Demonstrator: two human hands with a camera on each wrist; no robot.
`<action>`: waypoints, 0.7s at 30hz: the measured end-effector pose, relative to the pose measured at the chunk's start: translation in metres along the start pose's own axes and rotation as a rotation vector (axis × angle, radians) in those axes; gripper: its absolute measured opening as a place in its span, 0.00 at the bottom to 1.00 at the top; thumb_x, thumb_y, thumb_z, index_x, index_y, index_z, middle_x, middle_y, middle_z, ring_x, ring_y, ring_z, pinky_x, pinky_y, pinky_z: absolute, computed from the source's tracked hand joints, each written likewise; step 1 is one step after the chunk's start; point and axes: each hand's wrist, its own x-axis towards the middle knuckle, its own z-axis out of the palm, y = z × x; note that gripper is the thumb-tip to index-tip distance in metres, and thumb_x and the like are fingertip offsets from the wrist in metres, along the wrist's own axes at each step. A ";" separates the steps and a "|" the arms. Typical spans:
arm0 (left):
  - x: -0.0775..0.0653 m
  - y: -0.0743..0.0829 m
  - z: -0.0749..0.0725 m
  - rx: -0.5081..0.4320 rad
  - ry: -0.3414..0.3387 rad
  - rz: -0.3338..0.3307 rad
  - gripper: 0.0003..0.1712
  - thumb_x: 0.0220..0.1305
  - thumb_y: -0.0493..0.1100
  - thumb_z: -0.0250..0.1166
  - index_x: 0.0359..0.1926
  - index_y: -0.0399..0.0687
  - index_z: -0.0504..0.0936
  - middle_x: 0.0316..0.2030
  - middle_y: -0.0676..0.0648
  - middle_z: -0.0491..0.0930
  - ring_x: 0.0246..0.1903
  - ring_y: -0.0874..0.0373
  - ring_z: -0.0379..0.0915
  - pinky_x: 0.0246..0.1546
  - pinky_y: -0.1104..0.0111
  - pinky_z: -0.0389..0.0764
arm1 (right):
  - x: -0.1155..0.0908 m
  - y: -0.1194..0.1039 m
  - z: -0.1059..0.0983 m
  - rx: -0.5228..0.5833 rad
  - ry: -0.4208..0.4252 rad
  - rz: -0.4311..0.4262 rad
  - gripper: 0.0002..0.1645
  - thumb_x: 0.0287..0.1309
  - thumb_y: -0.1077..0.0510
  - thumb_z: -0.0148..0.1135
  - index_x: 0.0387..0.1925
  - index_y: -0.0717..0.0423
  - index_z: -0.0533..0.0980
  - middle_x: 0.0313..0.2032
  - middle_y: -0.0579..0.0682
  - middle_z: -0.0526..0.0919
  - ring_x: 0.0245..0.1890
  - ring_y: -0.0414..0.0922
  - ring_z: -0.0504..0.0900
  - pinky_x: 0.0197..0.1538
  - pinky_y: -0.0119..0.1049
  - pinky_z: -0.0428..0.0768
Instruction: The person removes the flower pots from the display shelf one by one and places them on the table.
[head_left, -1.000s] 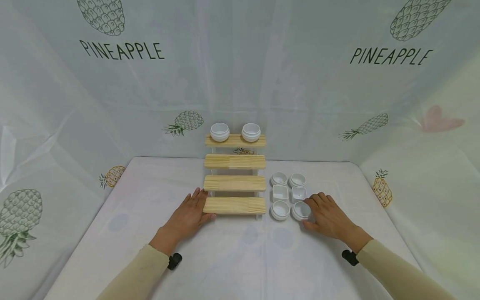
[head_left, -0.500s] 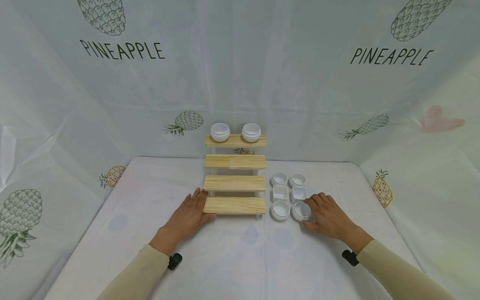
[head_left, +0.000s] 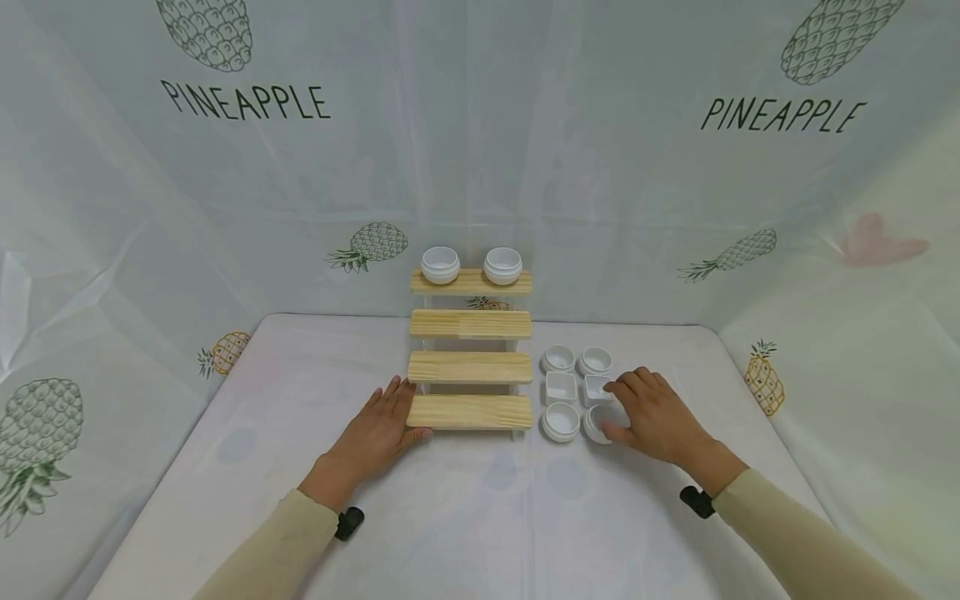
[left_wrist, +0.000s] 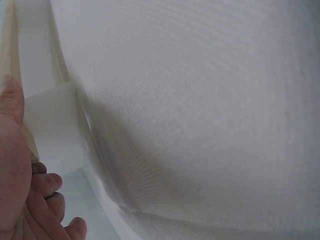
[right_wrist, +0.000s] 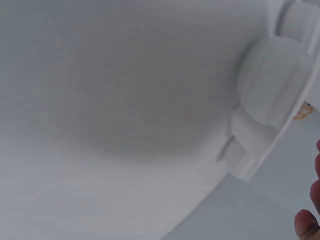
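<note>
In the head view a four-step wooden display stand [head_left: 469, 367] stands mid-table. Against the left end of its lowest board rests my left hand [head_left: 378, 429], thumb along the front edge and fingers stretched beside it. The left wrist view shows the thumb next to the board's wood [left_wrist: 11, 55]. My right hand [head_left: 656, 417] hovers over the front right round white bowl [head_left: 594, 423] and the square white dish [head_left: 594, 388] behind it, partly covering both. Nothing is visibly held in it. In the right wrist view, fingertips [right_wrist: 306, 222] appear at the right edge, apart from the bowls.
Two round white bowls [head_left: 440, 265] stand on the stand's top board. Beside the stand are a front left round bowl [head_left: 561, 422], a second square dish [head_left: 561, 387], and two round bowls [head_left: 558, 358] at the back. A pineapple-print sheet [head_left: 480, 150] hangs behind the white-covered table [head_left: 480, 533].
My right hand has risen off the front right bowl and shifted slightly away from me, its fingers now above the square dish. The left hand and the stand stay put.
</note>
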 end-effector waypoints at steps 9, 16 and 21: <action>0.000 0.000 0.001 0.006 0.006 0.001 0.52 0.78 0.64 0.58 0.80 0.26 0.54 0.79 0.28 0.58 0.82 0.35 0.48 0.79 0.42 0.59 | 0.045 0.000 -0.010 -0.051 0.064 -0.038 0.36 0.71 0.34 0.61 0.51 0.66 0.81 0.45 0.60 0.82 0.45 0.57 0.76 0.47 0.50 0.78; -0.001 0.001 -0.001 0.003 0.010 0.009 0.52 0.78 0.64 0.57 0.80 0.26 0.55 0.79 0.28 0.58 0.81 0.35 0.48 0.79 0.41 0.59 | 0.091 -0.003 -0.021 -0.073 0.100 -0.066 0.32 0.67 0.40 0.67 0.53 0.67 0.80 0.45 0.61 0.82 0.45 0.58 0.77 0.46 0.52 0.79; -0.001 0.002 -0.003 -0.005 0.007 0.006 0.51 0.78 0.64 0.58 0.80 0.26 0.55 0.79 0.28 0.58 0.82 0.35 0.48 0.79 0.42 0.58 | 0.130 -0.004 -0.033 -0.079 0.135 -0.045 0.34 0.64 0.42 0.72 0.55 0.67 0.79 0.46 0.62 0.82 0.46 0.61 0.76 0.48 0.55 0.78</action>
